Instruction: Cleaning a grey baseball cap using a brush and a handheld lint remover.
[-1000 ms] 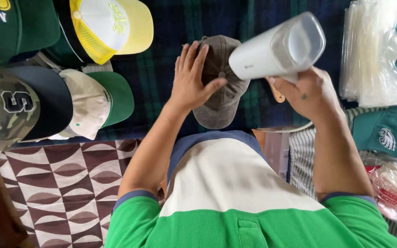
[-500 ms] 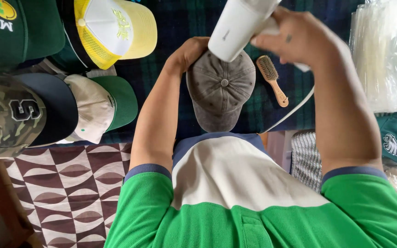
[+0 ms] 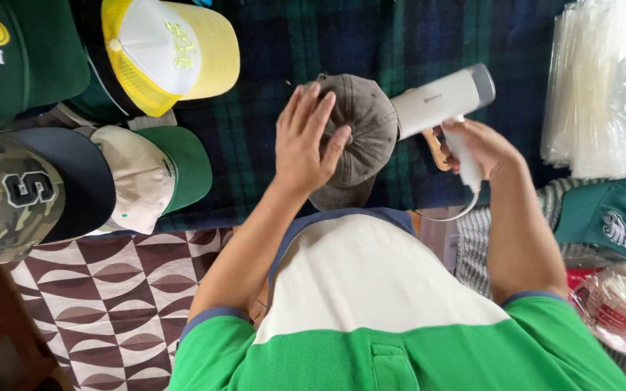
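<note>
Faded grey-brown cap (image 3: 360, 123) sits mid-desk on the dark plaid cloth (image 3: 269, 108), left hand (image 3: 306, 141) flat and open on its crown, right hand (image 3: 483, 148) gripping the handle of a white handheld steamer (image 3: 440, 101) whose nozzle touches the cap's right side. A wooden brush (image 3: 437, 150) is mostly hidden behind steamer and hand. Stack of clear plastic bags (image 3: 595, 94) far right, cut off by the edge; yellow mesh cap (image 3: 172, 51) and camo cap (image 3: 5, 192) left, partly cropped.

Bare plaid cloth (image 3: 269, 51) open at upper centre, stacked caps (image 3: 74, 108) crowding the left, plastic bags (image 3: 595, 94) blocking the upper right, teal cap (image 3: 610, 213) at right.
</note>
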